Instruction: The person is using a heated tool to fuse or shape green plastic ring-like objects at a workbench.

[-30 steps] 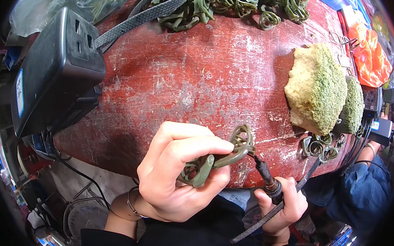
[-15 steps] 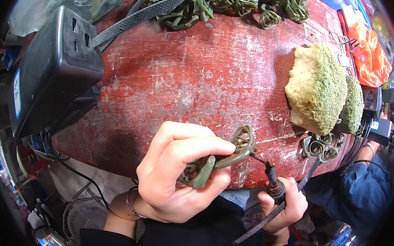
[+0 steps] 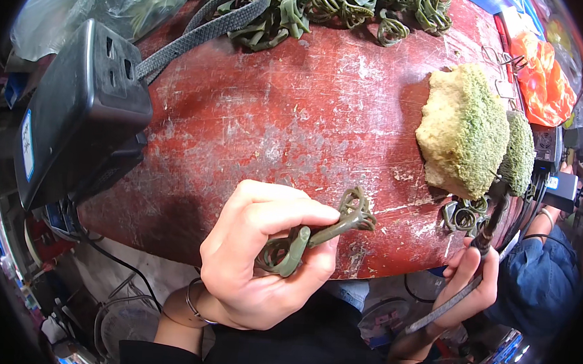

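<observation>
My left hand [image 3: 259, 267], low in the middle, is closed around a dark green, looped plastic piece [image 3: 350, 220] whose curly end sticks out past my fingertips. My right hand [image 3: 465, 293] grips a black, pen-like tool [image 3: 485, 234] that looks like a soldering iron, with a grey cord [image 3: 430, 319] hanging across the palm. The tool's tip is by the lower edge of two mossy foam lumps, one pale yellow-green [image 3: 461, 132], the other greener [image 3: 519, 156]; whether it touches them I cannot tell. A small group of green curled pieces [image 3: 463, 216] lies just beside my right hand.
A black boxy device [image 3: 79, 109] with a grey strap [image 3: 162, 57] stands left on the red, scuffed table [image 3: 290, 102]. Green pieces [image 3: 342, 5] are heaped at the back beside a clear bag [image 3: 75, 5]. An orange bag [image 3: 543, 84], black boxes [image 3: 558, 189] and another person's blue-clad arm [image 3: 536, 270] are at right.
My right hand and the tool have moved right and upward, away from the piece in my left hand, to the foam lumps. My left hand stays nearly in place.
</observation>
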Demonstrator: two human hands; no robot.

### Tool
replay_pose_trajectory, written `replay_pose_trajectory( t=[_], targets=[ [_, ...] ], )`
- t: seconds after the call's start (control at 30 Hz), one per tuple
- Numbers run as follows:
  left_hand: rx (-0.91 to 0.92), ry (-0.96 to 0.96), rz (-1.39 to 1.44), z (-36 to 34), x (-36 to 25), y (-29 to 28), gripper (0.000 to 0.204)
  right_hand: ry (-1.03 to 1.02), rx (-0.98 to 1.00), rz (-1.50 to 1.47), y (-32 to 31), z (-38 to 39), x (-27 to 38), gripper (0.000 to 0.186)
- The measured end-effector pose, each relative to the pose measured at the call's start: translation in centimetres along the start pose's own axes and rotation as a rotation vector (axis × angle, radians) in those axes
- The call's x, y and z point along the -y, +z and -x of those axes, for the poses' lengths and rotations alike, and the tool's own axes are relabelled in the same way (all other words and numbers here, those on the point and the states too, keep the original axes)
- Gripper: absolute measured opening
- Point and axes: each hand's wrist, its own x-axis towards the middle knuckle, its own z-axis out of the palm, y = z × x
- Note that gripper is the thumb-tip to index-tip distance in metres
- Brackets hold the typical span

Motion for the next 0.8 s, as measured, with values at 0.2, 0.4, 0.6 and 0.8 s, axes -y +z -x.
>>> replay_pose_trajectory(
  t=[0.2, 0.4, 0.6, 0.8],
  targets=[
    [0.008, -0.033, 0.068, -0.1, 0.1, 0.1, 0.021, -0.068, 0.019, 0.083, 0.2, -0.6, -0.2, 0.022],
    [-0.138, -0.223, 0.212, 0.1, -1.0, 0.5, 0.024, -0.052, 0.042, 0.1, 0.1, -0.7, -0.4, 0.03],
    [0.015, -0.338, 0.433, -0.2, -1.5, 0.8, 0.02, 0.033, 0.151, -0.322, -0.1, 1.1, 1.8, 0.05],
    [0.149, -0.412, 0.756, 0.3, -2.2, 1.1, 0.021, 0.071, 0.63, -0.675, -0.2, 1.0, 4.2, 0.044]
  ],
)
